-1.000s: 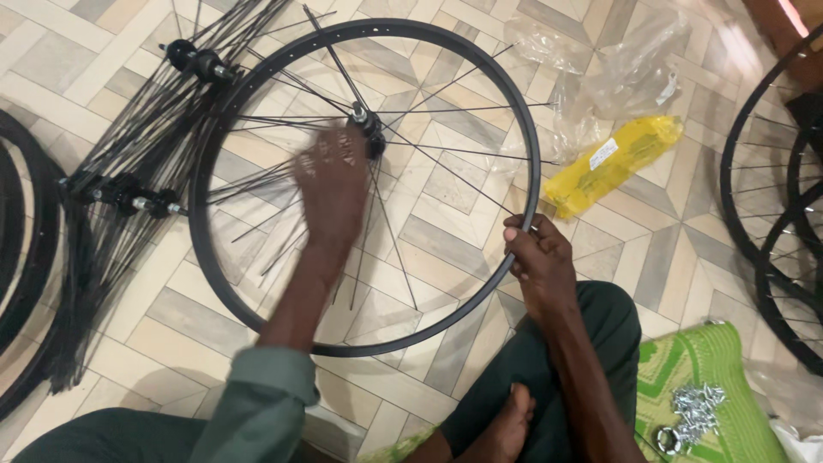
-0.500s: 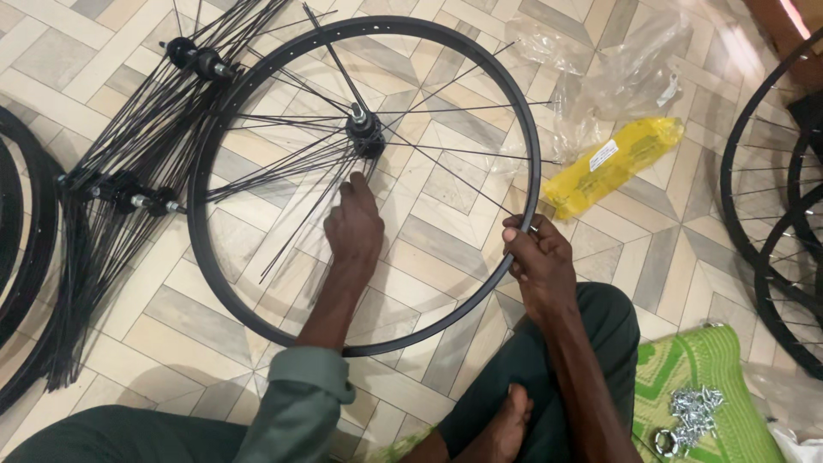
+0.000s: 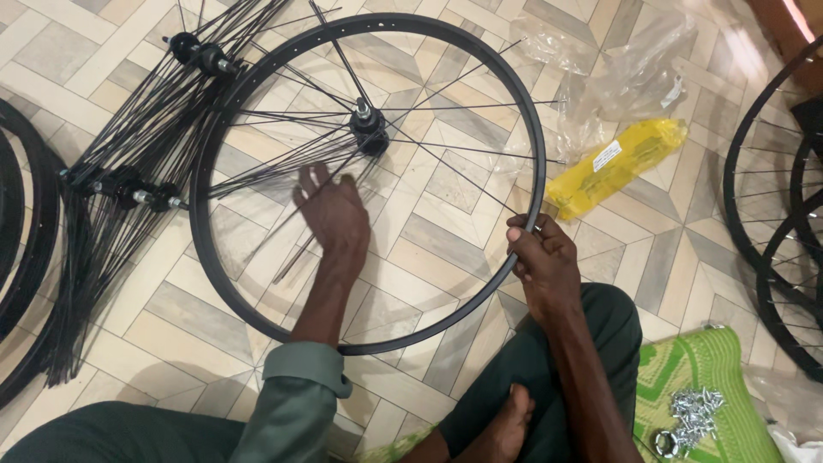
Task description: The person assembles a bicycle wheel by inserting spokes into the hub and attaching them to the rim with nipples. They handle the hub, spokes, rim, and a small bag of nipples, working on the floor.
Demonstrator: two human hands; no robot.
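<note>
Right-hand grip: the right hand (image 3: pixel 542 261) is closed around the black wheel rim (image 3: pixel 257 77) at its right side, fingers curled over the edge.
Left-hand grip: the left hand (image 3: pixel 333 210) is spread open inside the wheel, fingers flat among the loose spokes (image 3: pixel 283 167); it clasps nothing that I can make out.
Wheel: the rim lies flat on the tiled floor (image 3: pixel 429 249) in front of the seated person, with the hub (image 3: pixel 369 133) near its upper middle and thin spokes fanning from it, some reaching the rim, some lying loose.
Left of the wheel: a bundle of spoked hubs (image 3: pixel 129 184) touches the rim's left edge; beyond it, further black rims (image 3: pixel 26 249).
Right of the wheel: a yellow packet (image 3: pixel 613 167) and clear plastic bags (image 3: pixel 634 69), just beside the rim.
Far right: more black wheels (image 3: pixel 771 214).
Lower right: a green mat (image 3: pixel 686 377) bearing a small heap of silver nipples (image 3: pixel 694 416).
</note>
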